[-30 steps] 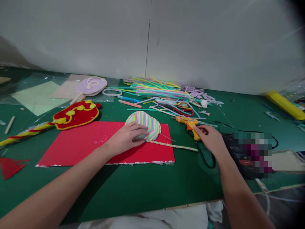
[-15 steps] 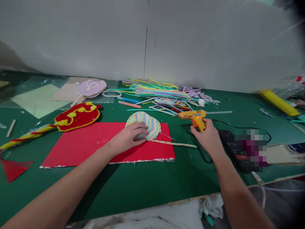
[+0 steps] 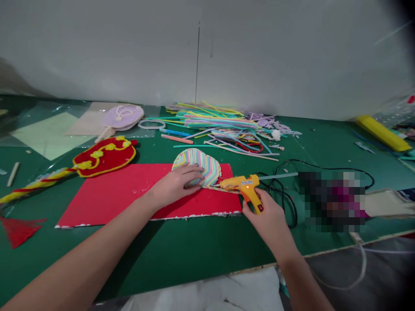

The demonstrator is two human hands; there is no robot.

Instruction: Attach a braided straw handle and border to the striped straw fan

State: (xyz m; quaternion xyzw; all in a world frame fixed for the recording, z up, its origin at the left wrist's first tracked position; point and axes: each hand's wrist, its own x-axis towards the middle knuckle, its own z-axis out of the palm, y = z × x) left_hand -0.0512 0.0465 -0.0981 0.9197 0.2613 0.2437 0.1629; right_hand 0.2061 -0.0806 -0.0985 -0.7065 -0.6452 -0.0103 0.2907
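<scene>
A rounded panel of pastel-striped pipe cleaners [image 3: 209, 166] lies on a red board [image 3: 123, 190]. My left hand [image 3: 177, 181] rests on the panel's lower left, its fingers stretched over the stripes and the thumb lower down. My right hand [image 3: 267, 209] is closed around the grip of a yellow hot glue gun [image 3: 241, 183], whose orange light is lit. The gun's nozzle points left at the panel's lower right edge; whether it touches cannot be made out. A clear glue stick [image 3: 279, 176] sticks out of its back. The gun partly hides the thin twisted stem below the panel.
Several loose pipe cleaners [image 3: 220, 121] are heaped by the wall. A red and yellow fan [image 3: 106, 157] and a lilac fan [image 3: 123, 116] lie at left. The gun's black cord [image 3: 324, 167] loops at right, near a pixelated patch. A yellow block [image 3: 382, 133] stands far right.
My right hand has brought the glue gun left and nearer, from beside the pipe cleaner heap to the striped panel's edge. My left hand has stayed on the panel.
</scene>
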